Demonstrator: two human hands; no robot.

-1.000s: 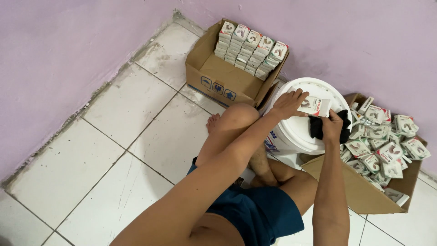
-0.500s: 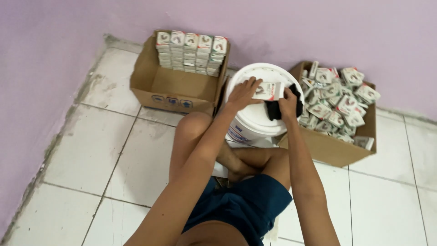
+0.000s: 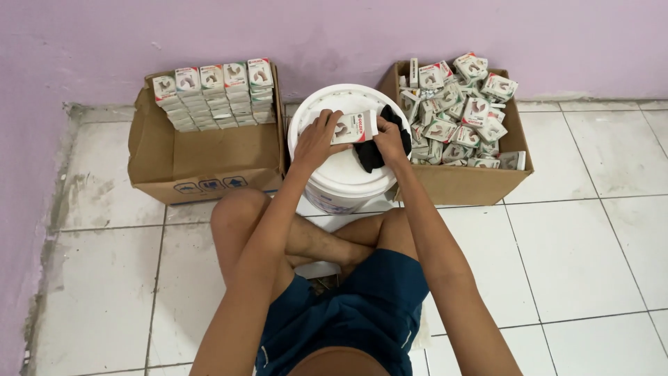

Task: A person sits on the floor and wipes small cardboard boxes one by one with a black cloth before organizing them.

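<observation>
I note my left hand [image 3: 316,139] grasping the small white carton [image 3: 355,128], long axis running rightward toward my right hand [image 3: 390,139], clenched on the black cloth [image 3: 376,150] touching its end.

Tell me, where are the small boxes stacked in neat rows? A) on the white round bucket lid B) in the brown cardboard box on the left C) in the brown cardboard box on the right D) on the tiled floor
B: the left brown cardboard box holds tidy rows of small white boxes, while the right brown cardboard box holds a jumbled pile.
</observation>
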